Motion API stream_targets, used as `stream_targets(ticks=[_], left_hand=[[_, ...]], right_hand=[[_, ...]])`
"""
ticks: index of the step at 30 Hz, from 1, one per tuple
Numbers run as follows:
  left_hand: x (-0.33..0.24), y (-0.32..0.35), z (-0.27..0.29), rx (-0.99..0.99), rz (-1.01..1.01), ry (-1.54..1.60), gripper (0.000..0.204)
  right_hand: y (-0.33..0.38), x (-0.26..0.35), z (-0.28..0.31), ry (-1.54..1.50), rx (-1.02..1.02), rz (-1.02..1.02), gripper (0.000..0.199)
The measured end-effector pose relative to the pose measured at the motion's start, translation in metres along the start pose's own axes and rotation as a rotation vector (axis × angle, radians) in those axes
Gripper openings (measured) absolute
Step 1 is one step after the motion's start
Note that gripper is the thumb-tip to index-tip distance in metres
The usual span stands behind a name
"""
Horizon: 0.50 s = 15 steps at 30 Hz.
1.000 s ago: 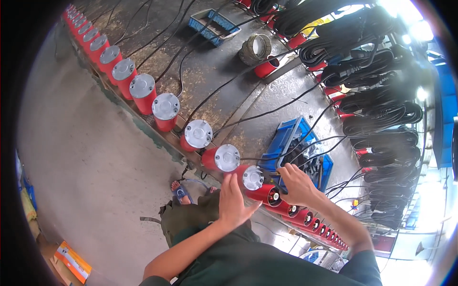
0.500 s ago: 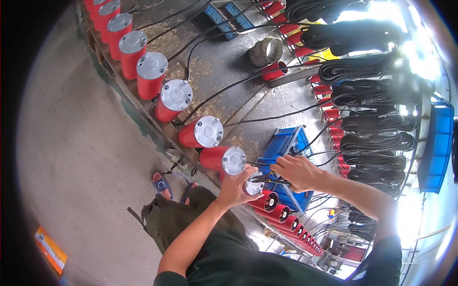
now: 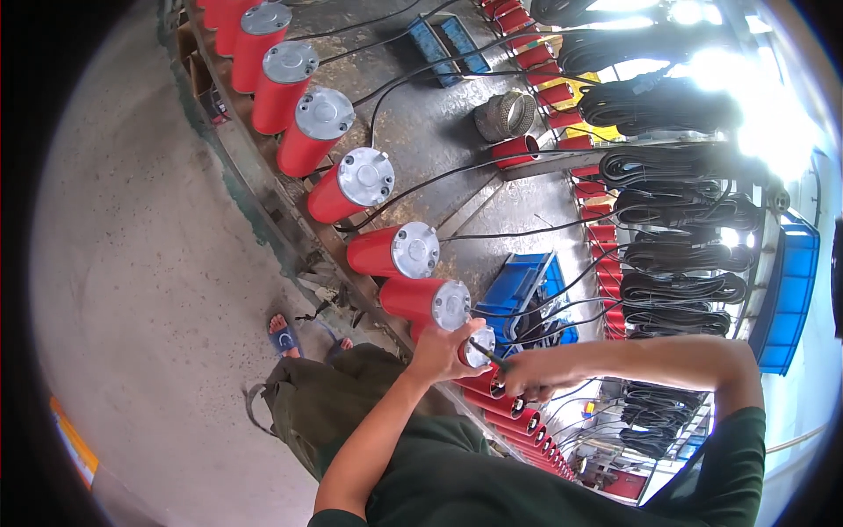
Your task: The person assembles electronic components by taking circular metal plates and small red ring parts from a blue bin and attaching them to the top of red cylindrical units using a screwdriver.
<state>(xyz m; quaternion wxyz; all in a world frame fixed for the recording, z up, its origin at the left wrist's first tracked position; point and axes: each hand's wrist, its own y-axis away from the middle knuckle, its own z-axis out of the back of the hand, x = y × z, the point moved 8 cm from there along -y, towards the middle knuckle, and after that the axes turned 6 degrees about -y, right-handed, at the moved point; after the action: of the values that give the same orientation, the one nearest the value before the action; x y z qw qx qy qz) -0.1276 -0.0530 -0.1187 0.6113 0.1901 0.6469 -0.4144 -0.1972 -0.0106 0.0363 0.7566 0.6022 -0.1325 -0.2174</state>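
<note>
My left hand (image 3: 435,353) is wrapped round the top of a red cylinder whose silver end cap (image 3: 481,335) faces to the right. In my right hand (image 3: 537,369) is a pair of dark pliers (image 3: 490,354), its tip against that cap. Fingers hide most of the handles. Just beyond stands another red cylinder (image 3: 411,299) with a silver cap. On the near side, uncapped red cylinders (image 3: 479,384) show their open ends, partly covered by my right hand.
Capped red cylinders (image 3: 303,151) line the bench edge, with black cables (image 3: 518,234) crossing the metal bench top (image 3: 421,105). A blue crate (image 3: 518,279), a mesh ring (image 3: 505,116) and a blue tray (image 3: 426,42) sit there. Cable coils (image 3: 685,211) hang at right.
My right hand has swung down and nearer, turning the pliers so they slant onto the cap. My left hand stays on the same cylinder. The whole view has shifted slightly.
</note>
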Motion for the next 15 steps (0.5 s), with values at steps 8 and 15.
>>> stream_targets(ticks=[8, 15], left_hand=[[-0.004, -0.002, 0.002, 0.009, -0.018, -0.01, 0.081], [0.0, 0.0, -0.001, 0.069, 0.015, -0.032, 0.079]], right_hand=[[-0.008, -0.017, -0.033, -0.815, 0.411, -0.242, 0.016], [-0.003, -0.006, 0.012, 0.589, -0.348, 0.027, 0.04]])
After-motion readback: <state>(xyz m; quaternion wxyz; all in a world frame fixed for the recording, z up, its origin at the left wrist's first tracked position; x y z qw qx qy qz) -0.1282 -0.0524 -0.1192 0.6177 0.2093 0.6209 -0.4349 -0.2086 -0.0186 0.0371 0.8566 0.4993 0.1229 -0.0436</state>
